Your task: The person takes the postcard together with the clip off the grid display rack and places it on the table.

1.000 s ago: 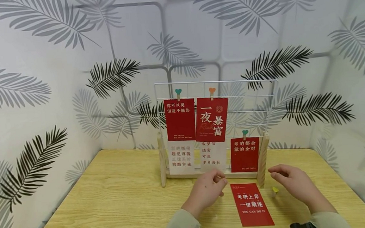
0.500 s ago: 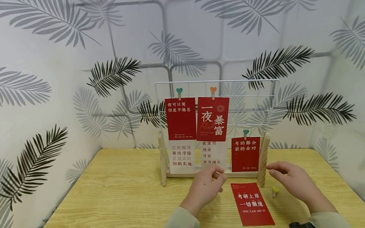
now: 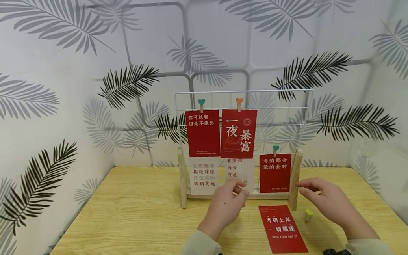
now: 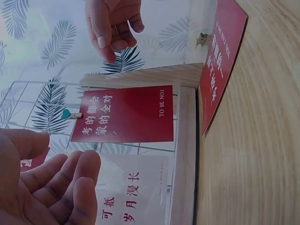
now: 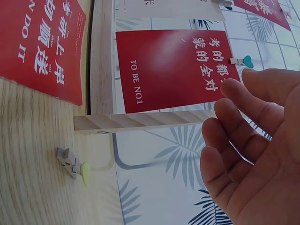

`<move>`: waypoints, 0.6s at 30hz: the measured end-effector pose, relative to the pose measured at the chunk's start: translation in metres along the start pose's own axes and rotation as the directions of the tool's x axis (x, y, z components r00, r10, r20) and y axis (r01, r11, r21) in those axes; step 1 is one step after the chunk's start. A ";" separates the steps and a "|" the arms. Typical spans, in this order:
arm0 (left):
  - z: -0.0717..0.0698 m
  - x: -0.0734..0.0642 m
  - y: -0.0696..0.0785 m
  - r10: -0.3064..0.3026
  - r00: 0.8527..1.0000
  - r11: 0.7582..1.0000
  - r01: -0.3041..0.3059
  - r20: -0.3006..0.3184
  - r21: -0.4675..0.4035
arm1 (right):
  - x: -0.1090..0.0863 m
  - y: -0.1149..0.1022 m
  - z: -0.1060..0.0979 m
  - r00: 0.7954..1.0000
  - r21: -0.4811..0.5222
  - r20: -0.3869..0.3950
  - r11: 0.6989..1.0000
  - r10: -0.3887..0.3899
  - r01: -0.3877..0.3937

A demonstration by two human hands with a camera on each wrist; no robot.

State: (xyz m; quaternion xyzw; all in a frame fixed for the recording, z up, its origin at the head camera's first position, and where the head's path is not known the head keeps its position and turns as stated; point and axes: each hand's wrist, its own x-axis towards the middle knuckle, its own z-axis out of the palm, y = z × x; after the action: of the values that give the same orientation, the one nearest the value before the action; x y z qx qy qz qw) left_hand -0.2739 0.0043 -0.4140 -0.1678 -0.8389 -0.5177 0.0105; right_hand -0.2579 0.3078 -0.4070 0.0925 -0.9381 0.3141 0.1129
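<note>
- The loose red card (image 3: 284, 230) lies flat on the bench, in front of the rack (image 3: 265, 196). No clip on this one, so the bench alone is carrying it. Its print faces us the right way up, so we can read it from here.
- Just right of it sits the yellow-heart clip (image 3: 308, 215), gripping nothing and lying on its side on the wood.
- Our left hand (image 3: 225, 203) hovers in front of the white card at the rack's middle; the fingers are loosely curled, a narrow gap at the thumb, nothing in them.
- Our right hand (image 3: 324, 198) is by the wooden post (image 3: 295, 178), above and behind the yellow-heart clip. Fingers also half curled and holding nothing; we can't tell whether a fingertip touches the post.
- Nearest hung neighbour: the lower red card (image 3: 276, 174), kept upright because a teal clip (image 3: 276, 149) pins its top edge to a wire.
- Upper row, same trick: the orange clip (image 3: 239, 101) holds the tilted red card (image 3: 239, 135), which looks crooked probably because it's gripped at a single spot. It hides the top of the white card (image 3: 233, 171).
</note>
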 end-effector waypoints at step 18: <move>-0.013 -0.001 0.002 0.033 0.996 0.998 -0.028 -0.079 0.062 | 0.006 -0.020 -0.003 0.992 -0.027 -0.062 0.993 -0.113 0.112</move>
State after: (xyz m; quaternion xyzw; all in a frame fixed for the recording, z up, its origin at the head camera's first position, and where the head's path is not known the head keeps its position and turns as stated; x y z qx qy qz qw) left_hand -0.2744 -0.0064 -0.4062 -0.1594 -0.8503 -0.4983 0.0572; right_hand -0.2584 0.2930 -0.3920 0.1339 -0.9310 0.2990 0.1612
